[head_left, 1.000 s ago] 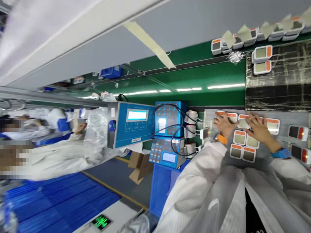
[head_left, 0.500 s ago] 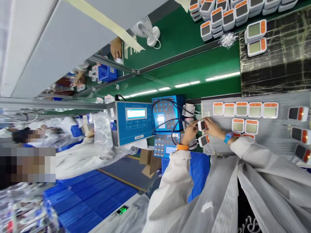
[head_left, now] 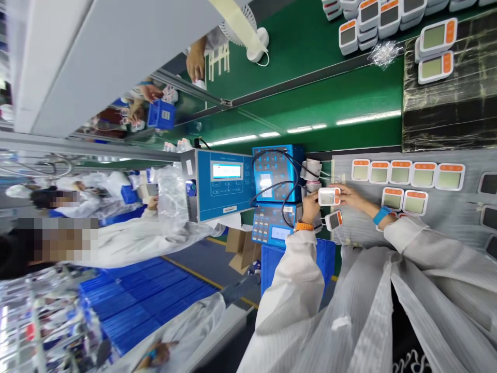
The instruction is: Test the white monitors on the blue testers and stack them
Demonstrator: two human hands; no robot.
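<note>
A small white digital meter with an orange end and a lit pale screen [head_left: 327, 197] is held between my two hands. My left hand [head_left: 310, 208], with an orange wristband, grips its left end with closed fingers. On the orange end, the fingers of my right hand [head_left: 347, 196] are closed; a blue band circles that wrist. Just below lies a second meter with a dark screen [head_left: 334, 220], touched by neither hand. To the right, a row of meters with pale screens [head_left: 400, 171] lies on the grey mat [head_left: 359, 228].
Left of my hands stand blue instruments [head_left: 223, 186] with black cables [head_left: 285, 178]. Stacked meters [head_left: 368, 23] occupy the back of the green bench [head_left: 303, 98], near a black wrapped block [head_left: 446, 114]. A white fan [head_left: 258, 45] stands farther back. Co-workers in pale coats are at left.
The held meter's screen has gone from dark to pale with marks on it, and the meter now faces me more fully. The whole view has shifted slightly.
</note>
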